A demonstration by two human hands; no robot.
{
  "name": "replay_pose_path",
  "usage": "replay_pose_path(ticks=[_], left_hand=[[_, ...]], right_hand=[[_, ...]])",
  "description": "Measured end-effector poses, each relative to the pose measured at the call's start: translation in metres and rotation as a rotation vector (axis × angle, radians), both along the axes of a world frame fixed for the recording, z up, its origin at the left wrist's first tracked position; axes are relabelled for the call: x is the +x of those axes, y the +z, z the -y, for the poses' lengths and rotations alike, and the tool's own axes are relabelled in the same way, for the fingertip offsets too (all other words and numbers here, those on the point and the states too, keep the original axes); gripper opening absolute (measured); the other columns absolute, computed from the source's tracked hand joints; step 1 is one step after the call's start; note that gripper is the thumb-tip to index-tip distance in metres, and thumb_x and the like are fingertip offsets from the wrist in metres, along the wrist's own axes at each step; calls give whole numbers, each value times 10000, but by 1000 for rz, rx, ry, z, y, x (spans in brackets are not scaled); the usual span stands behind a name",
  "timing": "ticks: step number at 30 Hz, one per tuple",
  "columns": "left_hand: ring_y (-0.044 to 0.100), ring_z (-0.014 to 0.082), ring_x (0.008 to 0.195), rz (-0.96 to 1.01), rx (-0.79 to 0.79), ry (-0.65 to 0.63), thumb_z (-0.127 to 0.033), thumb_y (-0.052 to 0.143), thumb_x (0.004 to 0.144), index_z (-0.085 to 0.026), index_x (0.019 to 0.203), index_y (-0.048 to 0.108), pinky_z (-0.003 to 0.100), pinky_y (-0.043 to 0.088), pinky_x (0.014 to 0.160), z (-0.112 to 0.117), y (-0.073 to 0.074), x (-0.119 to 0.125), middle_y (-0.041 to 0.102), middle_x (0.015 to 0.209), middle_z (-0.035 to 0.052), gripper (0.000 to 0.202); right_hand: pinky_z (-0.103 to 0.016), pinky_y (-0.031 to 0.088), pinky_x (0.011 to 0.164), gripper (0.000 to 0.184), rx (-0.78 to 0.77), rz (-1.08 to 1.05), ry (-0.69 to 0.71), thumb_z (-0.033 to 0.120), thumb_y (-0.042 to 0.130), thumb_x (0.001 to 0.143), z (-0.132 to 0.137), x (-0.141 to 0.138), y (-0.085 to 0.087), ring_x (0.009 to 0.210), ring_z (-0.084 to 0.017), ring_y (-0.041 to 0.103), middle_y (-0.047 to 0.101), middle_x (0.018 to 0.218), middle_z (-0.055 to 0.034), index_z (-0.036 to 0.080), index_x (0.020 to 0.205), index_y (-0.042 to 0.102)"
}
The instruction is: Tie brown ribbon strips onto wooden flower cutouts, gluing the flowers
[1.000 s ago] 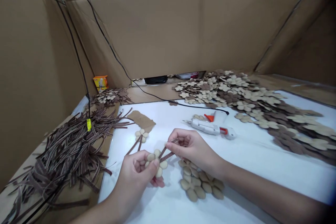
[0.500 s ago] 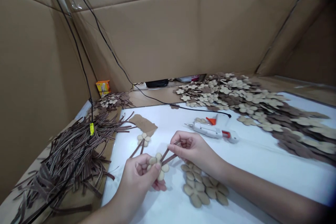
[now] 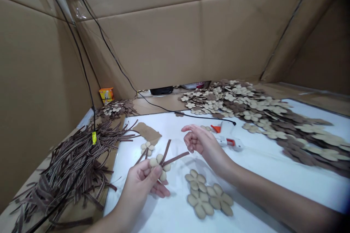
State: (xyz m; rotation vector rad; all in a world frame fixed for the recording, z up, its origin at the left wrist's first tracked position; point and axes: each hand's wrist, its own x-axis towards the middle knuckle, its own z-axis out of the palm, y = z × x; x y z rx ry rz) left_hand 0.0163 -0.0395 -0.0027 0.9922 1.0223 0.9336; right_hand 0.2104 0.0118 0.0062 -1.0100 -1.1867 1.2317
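My left hand (image 3: pixel 143 182) pinches a beige flower cutout (image 3: pixel 159 163) with two brown striped ribbon strips (image 3: pixel 175 158) sticking out of it up and to the right. My right hand (image 3: pixel 199 140) hovers empty over the white table, fingers loosely curled and apart, just left of a white hot glue gun (image 3: pixel 228 139) with an orange trigger. Three beige flower cutouts (image 3: pixel 207 194) lie flat below my right wrist. Another finished flower with ribbons (image 3: pixel 147 148) lies to the left on the table.
A heap of brown ribbon strips (image 3: pixel 68 164) covers the left side. Large piles of beige and brown flower cutouts (image 3: pixel 262 113) spread along the back right. A black cable (image 3: pixel 153 103) runs to the glue gun. Cardboard walls (image 3: pixel 169 40) enclose the white table (image 3: pixel 273 167).
My right hand has let go of the ribbon ends and moved up and right toward the glue gun. My left hand still holds the flower, shifted slightly left.
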Motion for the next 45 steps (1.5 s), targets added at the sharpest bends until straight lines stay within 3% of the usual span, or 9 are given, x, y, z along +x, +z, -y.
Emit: replay_pose_path(ticks=[7,12,16,22,33,36,39,42,45], left_hand=[[603,123,437,50,-22,33,-508,746,560,-123,639,560,196,447,424,-2,-1,1,623,553,14,436],[623,122,475,85,-27,53,-545,627,694,-122,694,565,189,460,454,2,-2,2,648,603,32,427],[624,131,471,83,-48,63,-577,576,719,-122,712,546,196,456,451,3,-1,3,653,606,48,456],[601,110,448,28,-4,-28,-473,677,678,-126,655,536,178,423,436,2,2,1,606,581,4,375],[547,95,449,-79,102,-62,-422,636,741,-128,627,533,182,404,453,4,4,-1,577,501,13,331],[560,99,467,-45,72,-71,-385,595,780,-119,626,552,182,413,470,6,4,-2,593,520,29,310],[568,100,461,7,52,-96,-375,572,794,-118,645,558,183,418,464,8,2,-2,600,550,29,298],[580,105,452,62,33,-131,-384,569,790,-124,712,566,188,424,445,8,0,-3,613,608,26,271],[589,116,443,115,9,-142,-390,556,790,-129,775,574,193,430,427,8,-1,-3,619,632,26,262]], right_hand=[[-252,371,546,253,44,80,72,413,467,849,5,-2,-4,560,-112,459,524,623,14,170,828,536],[-261,381,600,295,89,216,134,400,396,898,10,-5,-2,627,-120,478,513,677,3,172,769,531],[-254,376,593,305,86,249,157,408,390,900,12,-6,-1,636,-124,475,505,669,9,175,763,532],[-248,371,598,311,79,323,188,416,397,897,18,-7,0,638,-122,467,504,675,13,177,750,532],[-254,392,596,319,102,406,213,412,358,909,19,-8,0,626,-127,477,517,674,3,188,760,528],[-292,428,727,226,308,587,164,364,384,900,25,-6,6,829,-171,519,555,874,-46,205,901,545],[-331,419,861,261,603,763,267,308,493,847,31,-6,8,1084,-215,432,458,1152,-99,227,1092,530],[-340,424,869,230,792,833,315,287,541,833,34,-10,5,1064,-207,436,483,1110,-89,244,1056,580],[-334,441,824,139,900,831,222,272,558,834,33,-13,2,961,-192,477,555,987,-70,238,944,634]])
